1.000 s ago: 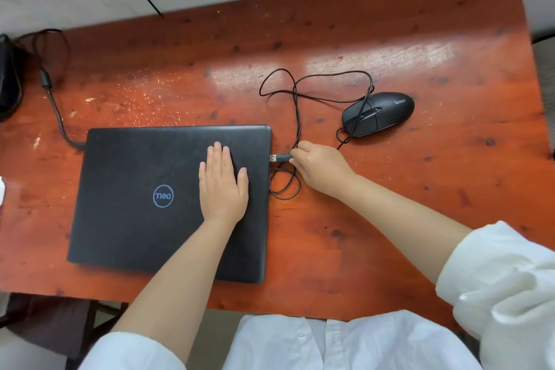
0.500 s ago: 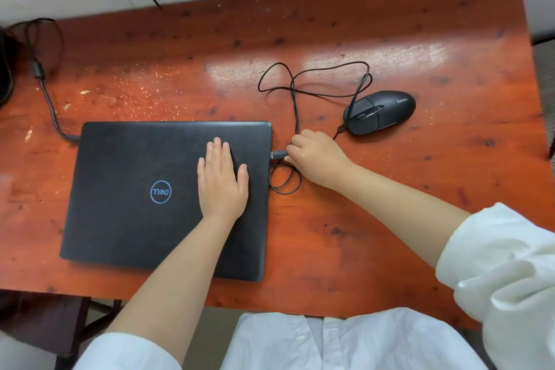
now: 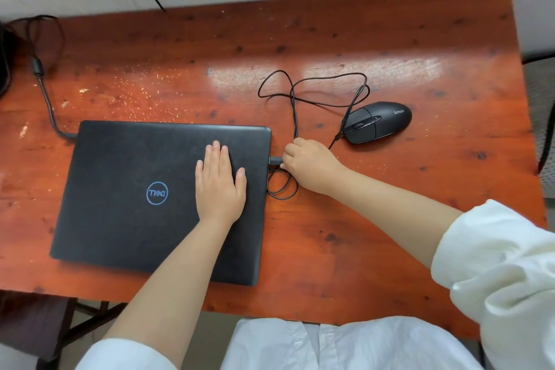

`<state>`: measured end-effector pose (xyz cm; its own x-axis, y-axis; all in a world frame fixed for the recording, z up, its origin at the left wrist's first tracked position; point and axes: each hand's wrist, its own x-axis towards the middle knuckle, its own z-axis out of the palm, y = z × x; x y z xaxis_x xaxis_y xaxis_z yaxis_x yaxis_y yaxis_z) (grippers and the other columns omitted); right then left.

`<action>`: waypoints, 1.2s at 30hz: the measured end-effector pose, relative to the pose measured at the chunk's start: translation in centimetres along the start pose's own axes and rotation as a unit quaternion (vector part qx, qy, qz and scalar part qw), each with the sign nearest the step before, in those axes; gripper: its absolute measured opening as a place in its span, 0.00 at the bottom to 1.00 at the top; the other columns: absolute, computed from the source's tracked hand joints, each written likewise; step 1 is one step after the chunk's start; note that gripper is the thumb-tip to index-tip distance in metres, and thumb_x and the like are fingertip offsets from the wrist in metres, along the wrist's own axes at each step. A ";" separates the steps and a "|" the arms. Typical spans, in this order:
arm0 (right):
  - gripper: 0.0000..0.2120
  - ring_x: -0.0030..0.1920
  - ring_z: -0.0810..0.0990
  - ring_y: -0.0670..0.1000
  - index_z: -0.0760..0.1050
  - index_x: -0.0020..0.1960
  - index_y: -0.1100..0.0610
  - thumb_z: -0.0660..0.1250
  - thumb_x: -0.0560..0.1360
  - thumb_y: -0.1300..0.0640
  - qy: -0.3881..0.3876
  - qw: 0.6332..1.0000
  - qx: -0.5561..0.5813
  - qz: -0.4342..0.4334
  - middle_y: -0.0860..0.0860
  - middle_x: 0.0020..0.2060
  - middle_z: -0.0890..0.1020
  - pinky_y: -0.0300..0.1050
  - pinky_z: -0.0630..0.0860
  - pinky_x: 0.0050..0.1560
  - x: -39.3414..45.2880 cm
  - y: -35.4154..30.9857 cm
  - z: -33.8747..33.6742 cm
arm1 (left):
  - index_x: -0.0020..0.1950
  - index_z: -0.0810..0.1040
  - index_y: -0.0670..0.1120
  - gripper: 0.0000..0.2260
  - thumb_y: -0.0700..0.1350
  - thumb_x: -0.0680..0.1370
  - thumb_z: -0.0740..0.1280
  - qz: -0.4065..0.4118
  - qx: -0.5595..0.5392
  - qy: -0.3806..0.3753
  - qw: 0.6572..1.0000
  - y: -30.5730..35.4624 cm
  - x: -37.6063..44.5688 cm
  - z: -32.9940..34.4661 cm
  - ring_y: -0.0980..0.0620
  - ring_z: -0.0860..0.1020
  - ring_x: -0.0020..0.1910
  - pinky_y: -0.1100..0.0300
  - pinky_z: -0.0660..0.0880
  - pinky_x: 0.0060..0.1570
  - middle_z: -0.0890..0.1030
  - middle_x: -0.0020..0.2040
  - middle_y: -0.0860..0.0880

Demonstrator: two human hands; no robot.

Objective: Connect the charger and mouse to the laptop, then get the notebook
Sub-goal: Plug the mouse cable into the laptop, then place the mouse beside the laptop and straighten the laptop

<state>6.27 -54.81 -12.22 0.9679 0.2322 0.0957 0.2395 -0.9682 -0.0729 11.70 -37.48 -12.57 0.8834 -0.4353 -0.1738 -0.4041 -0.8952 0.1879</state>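
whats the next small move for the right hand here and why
Probably one last push toward the laptop, then let go. The right hand pinches the mouse's USB plug at the laptop's right edge with some plug showing, and the left hand lies flat on the lid, bracing it.

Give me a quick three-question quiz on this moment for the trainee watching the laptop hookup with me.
1. True or false: the laptop lid is open.
2. What does the right hand pinch? A) the mouse B) the USB plug C) the charger cable
3. Where does the left hand rest?

Key:
1. False; the lid is closed.
2. B, at the laptop's right edge; the mouse lies apart on the table, and the charger cable meets the laptop's far left corner.
3. Flat on the lid.
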 end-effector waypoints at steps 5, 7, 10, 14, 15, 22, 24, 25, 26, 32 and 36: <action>0.11 0.26 0.79 0.48 0.79 0.27 0.53 0.78 0.60 0.49 0.009 0.999 -0.006 0.050 0.48 0.23 0.80 0.34 0.71 0.25 -0.6 -0.5 -1.0 | 0.73 0.57 0.36 0.23 0.43 0.81 0.56 -0.001 0.000 -0.001 1.000 -0.1 -0.1 0.0 0.43 0.53 0.75 0.48 0.49 0.74 0.57 0.76 0.39; 0.09 0.27 0.79 0.55 0.79 0.31 0.60 0.71 0.67 0.57 0.066 0.991 0.089 0.070 0.54 0.26 0.80 0.40 0.74 0.28 -1.8 -0.1 -2.1 | 0.73 0.58 0.35 0.23 0.43 0.80 0.57 -0.001 -0.003 0.000 1.000 -0.1 -0.2 0.0 0.43 0.53 0.75 0.48 0.50 0.74 0.58 0.75 0.39; 0.11 0.31 0.79 0.59 0.78 0.35 0.66 0.61 0.70 0.62 0.187 0.959 0.153 0.150 0.59 0.29 0.80 0.46 0.73 0.32 -5.7 2.4 -3.9 | 0.72 0.59 0.35 0.22 0.42 0.80 0.58 -0.007 -0.009 0.001 1.000 0.0 -0.2 -0.2 0.42 0.55 0.75 0.47 0.51 0.74 0.59 0.75 0.38; 0.17 0.53 0.77 0.67 0.77 0.52 0.67 0.72 0.66 0.61 0.046 0.958 0.115 0.259 0.67 0.49 0.80 0.61 0.74 0.52 -8.6 8.2 -4.6 | 0.72 0.59 0.35 0.22 0.42 0.80 0.57 -0.008 -0.004 0.000 1.000 0.3 -0.1 -0.4 0.42 0.55 0.75 0.47 0.51 0.73 0.59 0.75 0.38; 0.24 0.61 0.71 0.67 0.74 0.60 0.65 0.73 0.66 0.59 -0.043 0.961 0.119 0.245 0.67 0.59 0.75 0.66 0.69 0.60 -8.4 9.4 -4.3 | 0.72 0.59 0.35 0.22 0.42 0.80 0.57 -0.010 0.000 -0.002 1.000 0.4 -0.2 -0.5 0.42 0.55 0.75 0.47 0.51 0.73 0.59 0.75 0.38; 0.34 0.67 0.63 0.59 0.57 0.72 0.44 0.69 0.70 0.54 -0.237 0.953 0.069 0.178 0.56 0.69 0.65 0.56 0.64 0.65 -6.8 12.1 -3.3 | 0.73 0.57 0.36 0.22 0.42 0.81 0.55 -0.015 0.018 -0.010 1.000 0.7 -0.4 -0.7 0.43 0.53 0.75 0.47 0.51 0.74 0.57 0.76 0.39; 0.33 0.63 0.67 0.60 0.57 0.71 0.43 0.68 0.71 0.50 -0.233 0.949 0.062 0.202 0.57 0.67 0.67 0.53 0.69 0.60 -8.6 11.3 -3.8 | 0.73 0.57 0.36 0.22 0.42 0.81 0.55 -0.012 0.017 -0.012 1.000 0.7 -0.4 -0.8 0.43 0.54 0.75 0.47 0.51 0.73 0.58 0.75 0.39; 0.32 0.62 0.69 0.60 0.58 0.71 0.43 0.68 0.71 0.49 -0.218 0.947 0.066 0.225 0.58 0.67 0.67 0.52 0.70 0.58 -9.9 10.4 -4.1 | 0.73 0.58 0.36 0.22 0.42 0.81 0.56 -0.009 0.015 -0.009 1.000 0.7 -0.4 -0.8 0.43 0.54 0.75 0.47 0.51 0.73 0.58 0.75 0.39; 0.31 0.61 0.70 0.61 0.58 0.71 0.43 0.67 0.71 0.48 -0.198 0.944 0.077 0.251 0.58 0.67 0.67 0.52 0.71 0.57 -11.4 9.4 -4.4 | 0.72 0.58 0.36 0.22 0.42 0.80 0.56 -0.008 0.012 -0.006 1.000 0.7 -0.4 -0.8 0.43 0.54 0.75 0.46 0.52 0.73 0.59 0.75 0.38; 0.27 0.59 0.70 0.62 0.62 0.70 0.44 0.65 0.72 0.50 -0.116 0.895 0.116 0.415 0.59 0.68 0.65 0.54 0.71 0.57 -15.0 -1.7 -4.5 | 0.72 0.58 0.36 0.22 0.44 0.81 0.56 0.018 0.003 -0.008 1.000 0.3 -0.5 -0.9 0.43 0.53 0.75 0.46 0.52 0.73 0.58 0.75 0.39; 0.26 0.60 0.68 0.61 0.58 0.71 0.42 0.61 0.75 0.47 -0.086 0.850 0.112 0.508 0.57 0.70 0.61 0.53 0.69 0.60 -11.8 -9.6 -2.7 | 0.74 0.55 0.38 0.23 0.45 0.81 0.54 0.116 0.006 -0.050 0.992 -1.8 -1.1 -1.4 0.46 0.50 0.76 0.47 0.48 0.74 0.54 0.77 0.42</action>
<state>-7.70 -48.48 -9.96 0.6753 -0.6840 -0.2757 -0.7371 -0.6391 -0.2196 11.81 -35.28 -11.34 0.7386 -0.6363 -0.2230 -0.5972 -0.7709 0.2217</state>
